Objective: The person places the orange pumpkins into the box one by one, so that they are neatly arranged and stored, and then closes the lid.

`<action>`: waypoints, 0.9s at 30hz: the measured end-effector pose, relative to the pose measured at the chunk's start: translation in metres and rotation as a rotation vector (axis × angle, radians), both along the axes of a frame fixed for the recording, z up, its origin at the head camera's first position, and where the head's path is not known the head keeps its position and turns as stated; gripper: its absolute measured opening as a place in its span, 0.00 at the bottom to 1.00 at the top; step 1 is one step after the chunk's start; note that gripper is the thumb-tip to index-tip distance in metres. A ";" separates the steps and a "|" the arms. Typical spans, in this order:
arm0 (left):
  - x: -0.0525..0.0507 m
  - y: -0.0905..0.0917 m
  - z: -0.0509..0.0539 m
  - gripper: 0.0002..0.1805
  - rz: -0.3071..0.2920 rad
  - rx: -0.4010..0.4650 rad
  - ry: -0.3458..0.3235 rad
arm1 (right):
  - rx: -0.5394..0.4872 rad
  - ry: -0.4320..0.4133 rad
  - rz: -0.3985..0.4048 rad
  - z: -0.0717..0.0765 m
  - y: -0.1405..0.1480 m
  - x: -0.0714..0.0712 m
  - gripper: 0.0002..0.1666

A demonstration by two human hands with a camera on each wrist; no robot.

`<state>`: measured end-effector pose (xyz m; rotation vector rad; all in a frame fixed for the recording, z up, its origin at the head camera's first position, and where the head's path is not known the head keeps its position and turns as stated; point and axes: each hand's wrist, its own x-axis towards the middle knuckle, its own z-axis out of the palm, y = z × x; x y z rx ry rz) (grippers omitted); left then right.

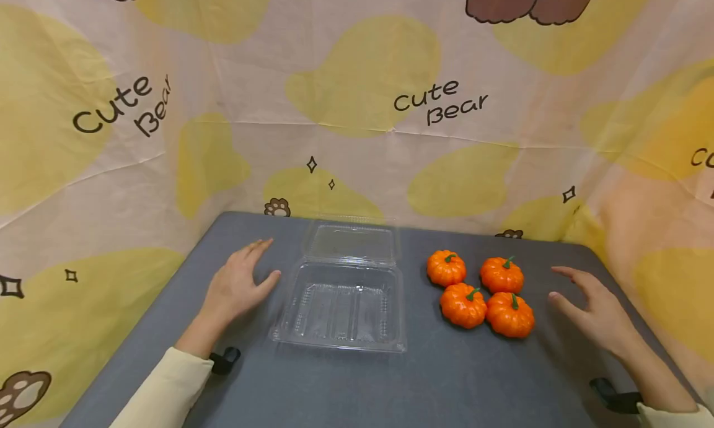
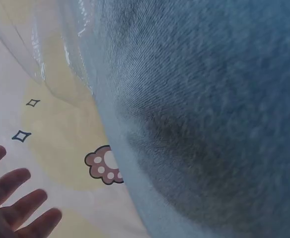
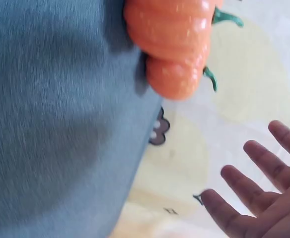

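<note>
A clear plastic container (image 1: 341, 310) lies with its lid (image 1: 352, 241) folded back, away from the person. My left hand (image 1: 237, 285) is just left of it, fingers spread, holding nothing; the left wrist view shows its fingers (image 2: 23, 203) apart. Several orange pumpkins with green stems sit grouped right of the container, among them a front left one (image 1: 463, 305) and a front right one (image 1: 510, 315). To their right is my right hand (image 1: 599, 313), fingers extended and touching nothing. In the right wrist view, pumpkins (image 3: 170, 29) show above the spread fingers (image 3: 249, 186).
A grey table (image 1: 346, 391) carries everything. Behind it and at both sides hangs a patterned cloth (image 1: 357, 75) with yellow patches and lettering. Dark bands circle both wrists, below cream sleeves.
</note>
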<state>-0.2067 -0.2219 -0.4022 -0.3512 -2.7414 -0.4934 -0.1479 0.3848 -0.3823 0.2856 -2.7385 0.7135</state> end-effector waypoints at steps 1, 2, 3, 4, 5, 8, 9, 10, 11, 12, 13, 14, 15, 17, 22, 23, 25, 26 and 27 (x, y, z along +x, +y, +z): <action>0.001 0.000 -0.001 0.36 0.002 0.024 -0.024 | -0.009 -0.023 -0.011 0.000 -0.002 0.000 0.30; 0.002 0.000 -0.002 0.36 0.004 0.049 -0.048 | -0.020 -0.049 -0.017 -0.001 -0.003 0.001 0.30; 0.003 0.001 -0.003 0.35 0.005 0.075 -0.074 | -0.027 -0.066 -0.025 -0.001 -0.005 0.001 0.30; 0.004 0.001 -0.004 0.35 0.002 0.102 -0.097 | -0.040 -0.082 -0.031 -0.002 -0.006 0.001 0.30; 0.005 0.001 -0.005 0.35 -0.003 0.132 -0.120 | -0.053 -0.097 -0.036 -0.003 -0.008 0.001 0.30; 0.007 0.003 -0.008 0.34 -0.022 0.216 -0.172 | -0.092 -0.175 -0.049 -0.006 -0.012 0.001 0.32; 0.008 0.004 -0.009 0.33 -0.034 0.244 -0.184 | -0.102 -0.202 -0.055 -0.007 -0.014 0.000 0.33; 0.008 0.005 -0.010 0.33 -0.048 0.270 -0.195 | -0.114 -0.229 -0.059 -0.008 -0.015 0.000 0.34; 0.009 0.006 -0.011 0.32 -0.059 0.294 -0.205 | -0.126 -0.250 -0.063 -0.010 -0.016 0.000 0.35; 0.009 0.007 -0.012 0.32 -0.071 0.315 -0.215 | -0.137 -0.269 -0.065 -0.011 -0.018 0.000 0.35; 0.010 0.008 -0.013 0.31 -0.085 0.339 -0.224 | -0.146 -0.281 -0.065 -0.012 -0.019 0.000 0.36; 0.011 0.009 -0.014 0.31 -0.094 0.357 -0.231 | -0.153 -0.290 -0.066 -0.014 -0.020 0.000 0.36; 0.011 0.010 -0.015 0.31 -0.107 0.370 -0.236 | -0.157 -0.296 -0.068 -0.015 -0.021 -0.001 0.37; 0.011 0.012 -0.017 0.31 -0.115 0.390 -0.251 | -0.162 -0.305 -0.068 -0.018 -0.023 -0.001 0.37; 0.011 0.016 -0.022 0.30 -0.111 0.416 -0.284 | -0.158 -0.333 -0.069 -0.024 -0.027 -0.002 0.40; 0.011 0.017 -0.023 0.30 -0.113 0.424 -0.289 | -0.155 -0.339 -0.069 -0.025 -0.028 -0.002 0.40; 0.010 0.019 -0.024 0.30 -0.122 0.442 -0.294 | -0.153 -0.351 -0.067 -0.027 -0.029 -0.002 0.41; 0.010 0.019 -0.024 0.29 -0.125 0.449 -0.298 | -0.152 -0.357 -0.065 -0.027 -0.029 -0.003 0.41; 0.009 0.020 -0.025 0.29 -0.129 0.457 -0.302 | -0.152 -0.363 -0.062 -0.027 -0.030 -0.003 0.41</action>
